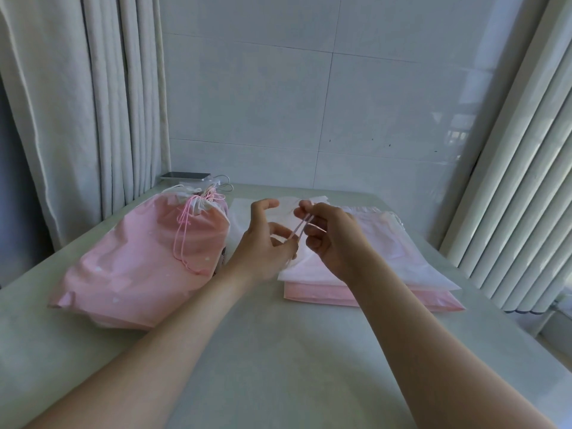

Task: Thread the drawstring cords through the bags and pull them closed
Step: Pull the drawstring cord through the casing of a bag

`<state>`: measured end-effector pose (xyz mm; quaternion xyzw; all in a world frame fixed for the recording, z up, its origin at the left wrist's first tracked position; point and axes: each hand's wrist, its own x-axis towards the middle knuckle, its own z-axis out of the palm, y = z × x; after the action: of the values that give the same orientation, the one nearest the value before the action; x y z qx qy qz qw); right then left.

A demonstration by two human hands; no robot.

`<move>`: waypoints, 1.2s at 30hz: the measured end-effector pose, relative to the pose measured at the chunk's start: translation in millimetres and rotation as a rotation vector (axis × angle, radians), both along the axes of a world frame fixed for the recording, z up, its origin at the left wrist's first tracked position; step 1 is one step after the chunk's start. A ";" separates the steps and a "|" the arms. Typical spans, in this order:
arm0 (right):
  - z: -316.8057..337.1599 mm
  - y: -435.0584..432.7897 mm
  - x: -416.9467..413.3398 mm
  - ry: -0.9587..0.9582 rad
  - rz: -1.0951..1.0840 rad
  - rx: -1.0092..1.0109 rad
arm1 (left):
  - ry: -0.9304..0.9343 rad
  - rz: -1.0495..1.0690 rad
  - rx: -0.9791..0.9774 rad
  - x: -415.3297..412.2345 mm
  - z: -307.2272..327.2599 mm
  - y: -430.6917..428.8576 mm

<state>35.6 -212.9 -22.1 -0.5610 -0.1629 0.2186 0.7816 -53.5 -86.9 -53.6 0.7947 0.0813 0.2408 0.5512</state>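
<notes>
A thin pink drawstring cord (299, 228) stretches between my two hands above the table. My right hand (332, 238) pinches its upper end between thumb and fingertips. My left hand (266, 239) holds the lower end with curled fingers, index finger and thumb spread. Under the hands lies a flat stack of pink and white bags (411, 274). On the left rests a filled pink bag (145, 267), its neck gathered shut by a pink cord (183, 239) that trails over its side.
The pale green table (278, 351) runs to a white tiled wall. A phone on a white box with a cable (188, 178) sits at the back left corner. Curtains hang left; a ribbed radiator (520, 187) stands right.
</notes>
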 end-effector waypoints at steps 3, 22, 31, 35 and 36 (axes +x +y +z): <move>0.4 -1.5 2.5 -0.049 -0.129 -0.017 | 0.016 0.033 0.088 4.5 -6.6 2.6; 15.7 -7.4 -14.7 -0.648 -0.487 -0.009 | 0.129 -0.119 0.152 -0.7 7.3 -0.1; -3.2 -3.2 7.8 -1.017 -0.396 -0.582 | 0.153 -0.206 0.109 -2.3 7.8 4.1; -7.5 -3.7 9.5 -1.062 -0.408 -0.650 | 0.147 -0.212 -0.036 -2.3 6.8 11.1; -5.8 -4.2 6.8 -1.085 -0.394 -0.639 | 0.154 -0.211 -0.077 -2.5 6.0 12.8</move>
<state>42.4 -217.1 -27.9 -0.8154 -0.3549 -0.2048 0.4090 -55.9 -74.2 -47.6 0.7932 0.0487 0.1167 0.5957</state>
